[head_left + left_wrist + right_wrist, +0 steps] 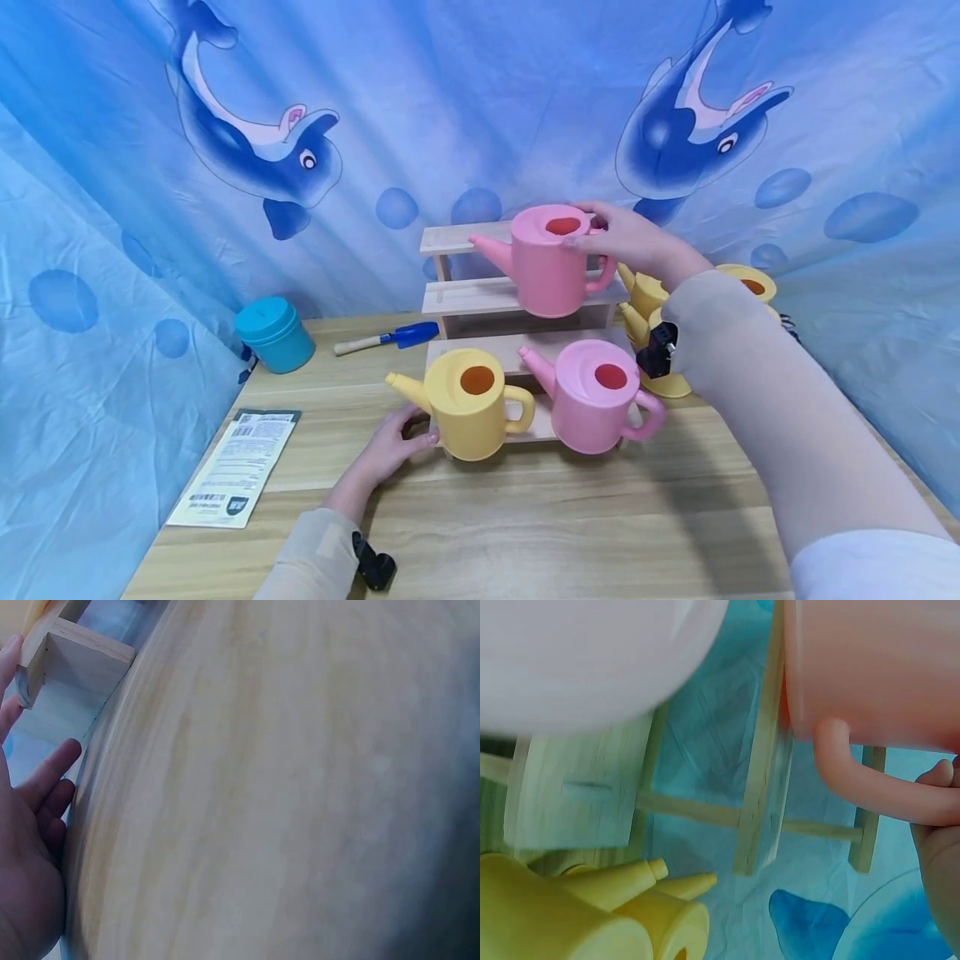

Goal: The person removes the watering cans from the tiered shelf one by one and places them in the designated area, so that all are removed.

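Observation:
My right hand (618, 237) holds a pink watering can (551, 267) by its upper rim and handle, its base close against an upper board of a stepped wooden stand (480, 296). Its handle (885, 796) shows beside my fingers in the right wrist view. At the stand's lower left end, my left hand (390, 446) pinches the board's corner between thumb and finger, the other fingers near the tabletop. On the lowest step, a yellow watering can (468, 417) sits at left and a second pink watering can (592, 408) at right, both spouts pointing left.
Several yellow watering cans (667, 385) stand together right of the stand, partly behind my right arm. A blue trowel (408, 335) with a wooden handle lies left of the stand, near a teal lidded canister (277, 337). Printed packets (240, 467) lie at the table's left edge.

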The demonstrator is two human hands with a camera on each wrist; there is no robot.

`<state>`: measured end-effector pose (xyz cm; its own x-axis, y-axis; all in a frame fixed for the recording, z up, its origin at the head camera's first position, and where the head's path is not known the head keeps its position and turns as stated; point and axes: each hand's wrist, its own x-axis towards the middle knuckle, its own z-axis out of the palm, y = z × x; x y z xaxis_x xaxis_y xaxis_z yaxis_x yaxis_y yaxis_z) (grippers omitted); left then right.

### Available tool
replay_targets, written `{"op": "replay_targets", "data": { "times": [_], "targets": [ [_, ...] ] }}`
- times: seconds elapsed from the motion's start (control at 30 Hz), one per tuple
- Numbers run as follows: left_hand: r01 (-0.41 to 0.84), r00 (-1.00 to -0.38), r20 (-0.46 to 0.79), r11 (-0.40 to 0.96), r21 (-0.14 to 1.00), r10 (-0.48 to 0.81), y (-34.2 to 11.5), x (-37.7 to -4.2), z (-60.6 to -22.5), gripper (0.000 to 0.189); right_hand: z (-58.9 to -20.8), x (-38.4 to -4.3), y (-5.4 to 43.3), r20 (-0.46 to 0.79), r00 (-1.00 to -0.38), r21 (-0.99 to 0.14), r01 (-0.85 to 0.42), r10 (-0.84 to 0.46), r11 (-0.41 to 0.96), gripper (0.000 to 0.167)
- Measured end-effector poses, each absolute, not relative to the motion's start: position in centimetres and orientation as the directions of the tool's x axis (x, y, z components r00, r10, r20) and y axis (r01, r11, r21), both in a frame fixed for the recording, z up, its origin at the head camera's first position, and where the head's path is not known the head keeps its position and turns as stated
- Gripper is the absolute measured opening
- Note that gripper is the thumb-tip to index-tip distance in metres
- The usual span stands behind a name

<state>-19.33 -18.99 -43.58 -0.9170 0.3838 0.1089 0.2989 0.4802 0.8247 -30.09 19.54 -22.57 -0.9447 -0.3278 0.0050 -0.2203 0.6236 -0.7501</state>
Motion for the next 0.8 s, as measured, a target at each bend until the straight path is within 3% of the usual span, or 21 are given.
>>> {"op": "replay_targets", "data": {
  "times": [0.47,0.8],
  "targets": [
    [0.288,-0.918,0.095,0.481,0.828,0.386,-19.1,-19.5,-43.8,0.048,-23.0,-29.3,23.6,0.03,-0.964,-0.772,-0.19,-0.264,0.606,0.076],
    [0.305,-0.914,0.112,0.48,0.822,0.389,-19.0,-19.4,-43.8,0.046,-23.4,-28.4,26.2,0.022,-0.98,-0.777,-0.142,-0.2,0.614,0.083]
  ]
}}
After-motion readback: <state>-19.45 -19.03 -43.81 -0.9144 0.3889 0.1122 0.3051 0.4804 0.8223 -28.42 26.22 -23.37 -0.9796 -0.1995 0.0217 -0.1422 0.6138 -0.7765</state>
